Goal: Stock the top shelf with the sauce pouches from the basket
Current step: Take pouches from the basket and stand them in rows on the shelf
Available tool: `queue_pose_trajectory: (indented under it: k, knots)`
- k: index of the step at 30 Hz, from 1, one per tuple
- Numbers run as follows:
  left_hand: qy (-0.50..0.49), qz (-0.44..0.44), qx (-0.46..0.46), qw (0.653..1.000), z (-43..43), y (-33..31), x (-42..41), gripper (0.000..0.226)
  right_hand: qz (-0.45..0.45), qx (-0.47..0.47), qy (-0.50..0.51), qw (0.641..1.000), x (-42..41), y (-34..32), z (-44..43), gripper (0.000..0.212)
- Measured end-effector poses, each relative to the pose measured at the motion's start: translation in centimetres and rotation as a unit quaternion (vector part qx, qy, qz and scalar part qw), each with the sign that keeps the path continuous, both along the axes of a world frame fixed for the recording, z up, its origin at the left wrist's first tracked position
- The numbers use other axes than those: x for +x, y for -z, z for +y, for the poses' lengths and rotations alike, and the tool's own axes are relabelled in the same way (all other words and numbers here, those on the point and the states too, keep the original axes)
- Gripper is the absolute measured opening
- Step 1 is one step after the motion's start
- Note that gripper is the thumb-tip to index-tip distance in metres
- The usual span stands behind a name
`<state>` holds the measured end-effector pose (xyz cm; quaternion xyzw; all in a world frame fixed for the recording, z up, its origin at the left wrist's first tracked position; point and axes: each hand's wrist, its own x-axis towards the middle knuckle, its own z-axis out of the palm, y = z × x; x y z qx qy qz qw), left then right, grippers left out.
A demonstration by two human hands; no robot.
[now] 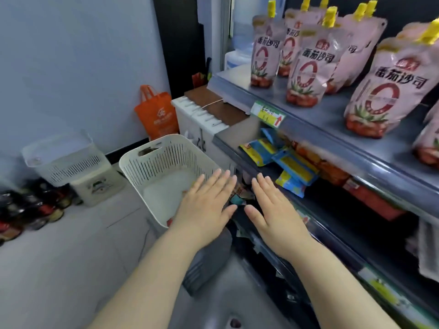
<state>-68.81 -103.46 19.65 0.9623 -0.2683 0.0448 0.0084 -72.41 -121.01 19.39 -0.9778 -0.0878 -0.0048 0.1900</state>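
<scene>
By the basket point(142, 169), left hand point(206, 206), right hand point(273, 210), fingers point(212, 186) outstretched

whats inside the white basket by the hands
Mostly its bare pale floor shows in the basket. Small red-orange bits peek out beside the left hand, too little to identify. The hand covers the basket's near corner, so anything there is hidden.

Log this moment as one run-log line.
left hand: open, over basket | right hand: open, holding nothing | sauce pouches: upright on top shelf
</scene>
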Motion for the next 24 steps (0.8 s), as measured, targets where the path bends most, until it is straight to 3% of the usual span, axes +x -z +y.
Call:
queue_pose_trajectory:
  k: [7,13,19,24]
  knots:
    - [-0.079,0.042,0.013,0.996,1.9,4.8,-0.3,0.061,0.086,0.028,-0.04,0.995,-0.2,4.8,-1.0,0.09]
    - [-0.17,0.064,-0.066,0.981,4.6,6.4,1.0,0.069,0.109,0.058,-0.08,0.989,3.4,6.4,0.3,0.087]
    - [-0.186,0.089,-0.079,0.975,7.2,7.7,3.4,0.069,0.121,0.079,-0.08,0.986,6.5,7.2,2.5,0.068]
    - [-0.154,0.132,-0.074,0.976,9.8,9.0,7.9,0.068,0.147,0.079,-0.02,0.986,9.6,8.2,4.5,0.065]
